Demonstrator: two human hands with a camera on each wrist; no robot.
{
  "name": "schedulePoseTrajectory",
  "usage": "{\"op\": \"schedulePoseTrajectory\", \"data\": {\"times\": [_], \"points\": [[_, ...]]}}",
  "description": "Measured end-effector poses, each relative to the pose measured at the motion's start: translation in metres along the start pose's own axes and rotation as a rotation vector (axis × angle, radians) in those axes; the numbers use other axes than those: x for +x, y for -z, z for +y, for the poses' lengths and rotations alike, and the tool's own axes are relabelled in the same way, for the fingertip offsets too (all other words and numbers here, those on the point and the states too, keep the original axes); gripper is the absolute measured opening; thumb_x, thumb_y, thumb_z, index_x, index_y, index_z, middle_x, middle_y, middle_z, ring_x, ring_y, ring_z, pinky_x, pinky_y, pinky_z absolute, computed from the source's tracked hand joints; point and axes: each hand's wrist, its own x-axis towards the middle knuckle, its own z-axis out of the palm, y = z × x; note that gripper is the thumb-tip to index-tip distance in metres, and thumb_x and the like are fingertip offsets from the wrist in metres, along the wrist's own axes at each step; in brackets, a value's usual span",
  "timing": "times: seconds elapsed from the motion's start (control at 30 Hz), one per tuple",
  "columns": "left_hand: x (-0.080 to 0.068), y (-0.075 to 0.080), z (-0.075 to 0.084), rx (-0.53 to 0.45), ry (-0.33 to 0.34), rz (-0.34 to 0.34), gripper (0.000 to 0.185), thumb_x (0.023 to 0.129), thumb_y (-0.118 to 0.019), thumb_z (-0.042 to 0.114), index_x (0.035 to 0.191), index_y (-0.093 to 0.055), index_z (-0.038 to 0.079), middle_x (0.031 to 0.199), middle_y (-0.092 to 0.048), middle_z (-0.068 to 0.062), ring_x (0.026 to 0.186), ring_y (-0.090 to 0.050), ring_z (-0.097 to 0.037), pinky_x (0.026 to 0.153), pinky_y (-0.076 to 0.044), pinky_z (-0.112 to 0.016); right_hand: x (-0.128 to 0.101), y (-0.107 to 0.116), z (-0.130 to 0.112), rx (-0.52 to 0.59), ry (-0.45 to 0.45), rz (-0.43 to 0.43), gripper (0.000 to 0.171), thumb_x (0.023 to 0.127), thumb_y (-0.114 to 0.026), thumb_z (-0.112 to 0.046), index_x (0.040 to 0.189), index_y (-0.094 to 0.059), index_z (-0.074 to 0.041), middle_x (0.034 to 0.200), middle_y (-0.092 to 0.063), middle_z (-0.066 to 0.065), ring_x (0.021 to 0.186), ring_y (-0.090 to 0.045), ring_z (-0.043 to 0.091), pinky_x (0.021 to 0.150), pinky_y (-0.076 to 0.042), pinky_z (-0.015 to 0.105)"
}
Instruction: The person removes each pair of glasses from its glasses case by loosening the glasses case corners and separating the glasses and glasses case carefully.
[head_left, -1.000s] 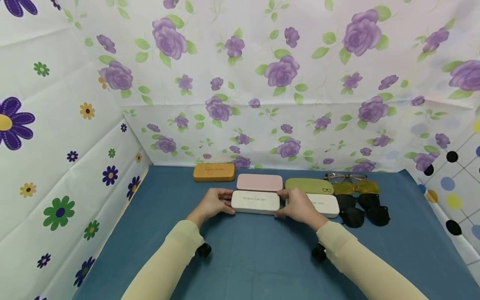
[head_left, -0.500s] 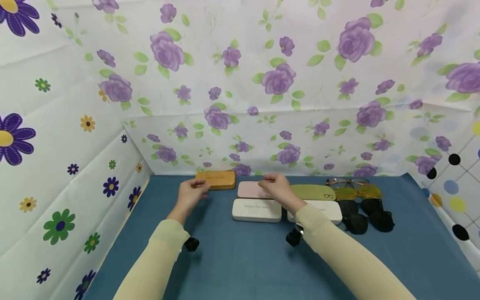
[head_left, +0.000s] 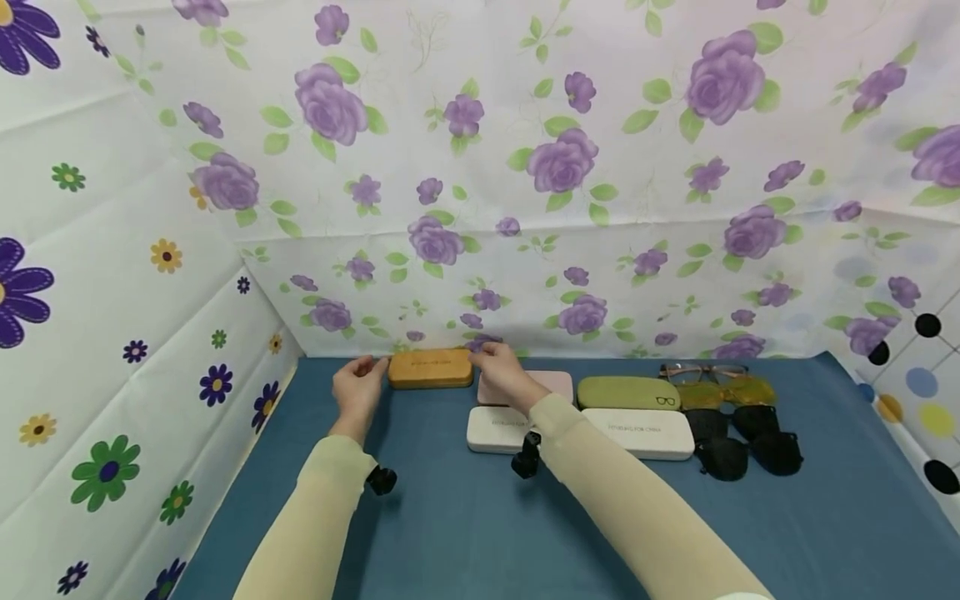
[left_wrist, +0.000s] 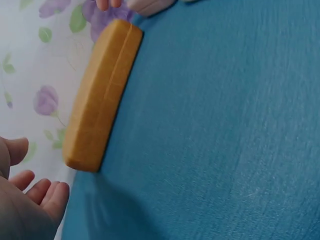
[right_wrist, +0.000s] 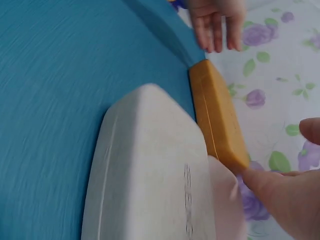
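Note:
An orange glasses case lies at the back edge of the table against the flowered curtain. Beside its left end is my left hand, thumb and fingers spread; the left wrist view shows a gap between those fingers and the case. My right hand reaches over a pink case to the orange case's right end. In the right wrist view its fingertips lie right at that end, with the thumb held apart. Below my right forearm is a white case, partly covered.
Right of the pink case lies a green case, with a second white case in front. Farther right are clear glasses, yellow-lensed glasses and two pairs of dark sunglasses. Curtains rise behind and at both sides.
Both hands have let go of the left white case and moved back and left to the two ends of the orange case. The white case stays in front of the pink one.

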Motion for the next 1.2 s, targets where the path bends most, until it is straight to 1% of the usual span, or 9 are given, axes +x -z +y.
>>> {"op": "schedulePoseTrajectory", "data": {"times": [0.07, 0.13, 0.23, 0.4, 0.57, 0.67, 0.9, 1.07, 1.2], "points": [[0.002, 0.0, -0.003, 0.003, 0.017, -0.027, 0.05, 0.087, -0.065, 0.037, 0.129, -0.056, 0.01, 0.131, -0.054, -0.01, 0.121, -0.048, -0.026, 0.096, -0.046, -0.043, 0.003, -0.004, -0.002, 0.154, -0.072, -0.05, 0.076, 0.096, -0.053, -0.033, 0.151, -0.008, -0.008, 0.158, -0.007, 0.011, 0.144, -0.014, 0.032, 0.115, -0.021, 0.048], [0.004, -0.001, -0.006, 0.015, 0.03, -0.06, 0.052, 0.088, -0.064, 0.038, 0.132, -0.054, 0.011, 0.134, -0.052, -0.01, 0.123, -0.048, -0.026, 0.097, -0.046, -0.042, 0.007, -0.008, -0.003, 0.261, -0.132, -0.085, 0.082, 0.095, -0.054, -0.033, 0.152, 0.002, -0.012, 0.159, 0.005, 0.008, 0.145, -0.004, 0.034, 0.116, -0.012, 0.052], [0.006, -0.003, -0.008, 0.015, 0.051, -0.138, 0.056, 0.091, -0.06, 0.038, 0.138, -0.047, 0.01, 0.141, -0.046, -0.011, 0.123, -0.05, -0.026, 0.097, -0.047, -0.04, 0.01, -0.014, -0.002, 0.34, -0.19, -0.112, 0.088, 0.094, -0.055, -0.034, 0.151, 0.011, -0.016, 0.158, 0.013, 0.007, 0.145, 0.006, 0.035, 0.115, -0.006, 0.055], [0.008, -0.004, -0.011, -0.009, 0.057, -0.26, 0.057, 0.095, -0.054, 0.034, 0.143, -0.038, 0.008, 0.147, -0.038, -0.011, 0.125, -0.049, -0.027, 0.098, -0.047, -0.04, 0.011, -0.019, -0.001, 0.223, -0.181, -0.124, 0.091, 0.092, -0.057, -0.041, 0.151, 0.008, -0.016, 0.158, 0.008, 0.008, 0.145, 0.006, 0.032, 0.114, -0.012, 0.057], [0.009, -0.006, -0.01, 0.008, 0.061, -0.311, 0.054, 0.097, -0.051, 0.03, 0.144, -0.037, 0.007, 0.146, -0.039, -0.014, 0.127, -0.046, -0.027, 0.1, -0.045, -0.04, 0.013, -0.022, -0.003, 0.119, -0.18, -0.147, 0.09, 0.092, -0.056, -0.042, 0.151, 0.008, -0.017, 0.158, 0.009, 0.007, 0.145, 0.004, 0.033, 0.113, -0.013, 0.06], [0.009, -0.007, -0.008, 0.005, 0.069, -0.337, 0.054, 0.098, -0.049, 0.03, 0.144, -0.036, 0.007, 0.147, -0.037, -0.015, 0.13, -0.044, -0.028, 0.101, -0.044, -0.04, 0.015, -0.022, -0.005, 0.134, -0.202, -0.141, 0.089, 0.092, -0.057, -0.038, 0.151, 0.007, -0.016, 0.158, 0.008, 0.007, 0.145, 0.004, 0.034, 0.113, -0.01, 0.061], [0.003, -0.005, -0.001, -0.049, 0.082, -0.288, 0.046, 0.096, -0.053, 0.025, 0.139, -0.045, 0.008, 0.137, -0.048, -0.012, 0.122, -0.05, -0.025, 0.1, -0.046, -0.04, 0.014, -0.017, -0.012, 0.279, -0.254, -0.144, 0.09, 0.094, -0.056, -0.028, 0.15, 0.014, -0.019, 0.158, 0.012, 0.007, 0.144, 0.009, 0.034, 0.115, -0.001, 0.055], [-0.002, -0.007, 0.006, -0.077, 0.067, -0.249, 0.048, 0.089, -0.065, 0.019, 0.134, -0.051, 0.012, 0.129, -0.052, -0.01, 0.113, -0.055, -0.024, 0.094, -0.049, -0.041, 0.007, -0.009, -0.017, 0.196, -0.192, -0.116, 0.085, 0.095, -0.055, -0.029, 0.151, 0.007, -0.016, 0.158, 0.008, 0.006, 0.146, 0.002, 0.03, 0.117, -0.011, 0.05], [-0.008, -0.01, 0.011, -0.073, 0.065, -0.232, 0.056, 0.082, -0.071, 0.01, 0.134, -0.052, 0.015, 0.129, -0.052, -0.009, 0.113, -0.055, -0.023, 0.092, -0.05, -0.041, 0.001, -0.003, -0.02, 0.145, -0.145, -0.103, 0.081, 0.095, -0.055, -0.027, 0.152, 0.0, -0.01, 0.159, 0.004, 0.008, 0.146, 0.001, 0.028, 0.117, -0.016, 0.047]]}}
